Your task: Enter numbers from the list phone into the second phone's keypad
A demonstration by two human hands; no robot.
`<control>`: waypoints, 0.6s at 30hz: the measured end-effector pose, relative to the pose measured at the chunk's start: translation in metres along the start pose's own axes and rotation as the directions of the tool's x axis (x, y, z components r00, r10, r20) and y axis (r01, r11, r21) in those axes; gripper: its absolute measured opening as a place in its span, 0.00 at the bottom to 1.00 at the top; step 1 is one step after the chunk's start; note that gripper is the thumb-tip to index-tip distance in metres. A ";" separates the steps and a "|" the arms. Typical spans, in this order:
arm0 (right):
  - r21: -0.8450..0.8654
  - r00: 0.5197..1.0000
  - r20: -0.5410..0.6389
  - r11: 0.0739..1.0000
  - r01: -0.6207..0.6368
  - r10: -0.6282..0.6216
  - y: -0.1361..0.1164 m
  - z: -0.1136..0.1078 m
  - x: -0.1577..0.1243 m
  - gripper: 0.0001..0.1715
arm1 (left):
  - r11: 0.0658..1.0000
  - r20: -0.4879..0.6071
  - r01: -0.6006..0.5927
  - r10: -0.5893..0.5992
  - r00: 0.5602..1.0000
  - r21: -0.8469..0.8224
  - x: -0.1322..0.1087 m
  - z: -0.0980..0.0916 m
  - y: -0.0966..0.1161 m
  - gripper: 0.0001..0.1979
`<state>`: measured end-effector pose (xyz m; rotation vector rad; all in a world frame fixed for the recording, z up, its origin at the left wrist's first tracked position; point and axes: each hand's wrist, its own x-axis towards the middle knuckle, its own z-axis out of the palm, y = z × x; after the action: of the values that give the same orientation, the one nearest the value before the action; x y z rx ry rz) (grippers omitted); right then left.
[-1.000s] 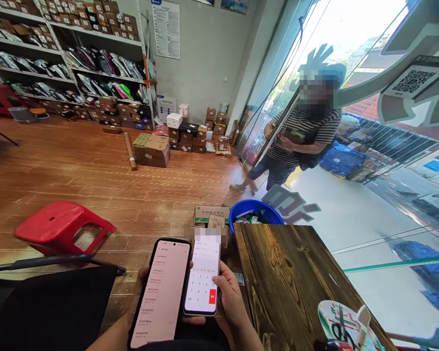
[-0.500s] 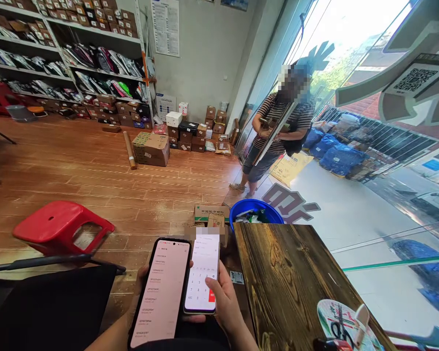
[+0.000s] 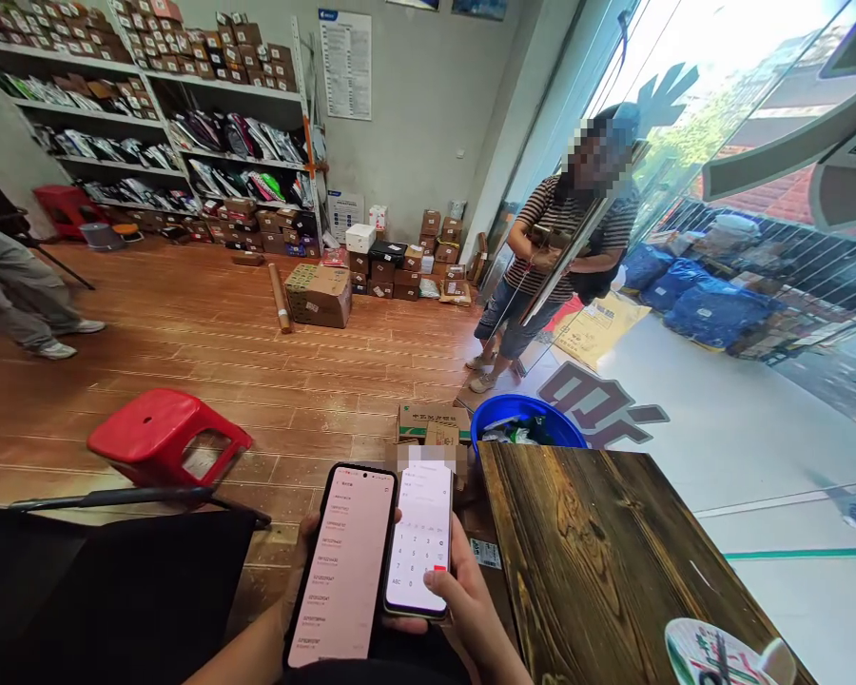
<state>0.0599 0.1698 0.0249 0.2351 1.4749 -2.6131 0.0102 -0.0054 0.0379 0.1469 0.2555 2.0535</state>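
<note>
Two phones are held side by side, low in the middle of the head view. My left hand (image 3: pixel 301 561) is wrapped round the larger phone (image 3: pixel 348 561), whose pinkish screen lists rows of numbers; most of its fingers are hidden behind it. In my right hand (image 3: pixel 463 595) is the smaller phone (image 3: pixel 420 542), which shows a white screen with a number keypad. My right thumb lies over the lower right of that keypad, near a red key. The two phones are close together at their edges.
A dark wooden table (image 3: pixel 592 552) stands to my right with a round fan-like plate (image 3: pixel 713 652) on it. Beyond are a blue bin (image 3: pixel 581 433) and a person (image 3: pixel 577 219) at the glass door. A red stool (image 3: pixel 164 428) and parcel shelves (image 3: pixel 235 86) stand left.
My view has turned left, so the scene sits further right. My right thumb has moved down the keypad. A person's legs have come into view at far left.
</note>
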 end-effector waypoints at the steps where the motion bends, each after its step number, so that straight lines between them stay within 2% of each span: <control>1: -0.007 1.000 -0.003 1.000 0.002 -0.002 -0.001 0.000 0.000 0.41 | 1.000 0.019 0.001 -0.001 1.000 -0.001 0.000 0.004 0.001 0.37; 6: -0.044 0.999 -0.035 0.999 -0.004 0.003 -0.005 0.006 -0.002 0.39 | 0.999 0.079 -0.047 0.048 0.996 -0.024 0.001 0.019 0.003 0.29; 11: 0.004 1.000 -0.005 1.000 -0.003 0.003 -0.009 0.014 -0.006 0.51 | 0.997 0.117 -0.049 0.056 0.992 -0.063 0.001 0.011 -0.004 0.30; 15: -0.042 1.000 -0.024 0.999 0.002 -0.003 -0.012 0.017 -0.007 0.50 | 0.996 0.139 -0.062 0.071 0.988 -0.070 0.001 0.005 -0.004 0.30; 18: -0.044 1.000 0.004 0.999 0.024 -0.023 -0.013 0.016 -0.006 0.47 | 0.995 0.167 -0.057 0.069 0.983 -0.076 0.001 0.011 -0.003 0.32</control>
<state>0.0625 0.1626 0.0453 0.2101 1.5416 -2.5946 0.0147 -0.0020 0.0477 0.2878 0.0725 2.0954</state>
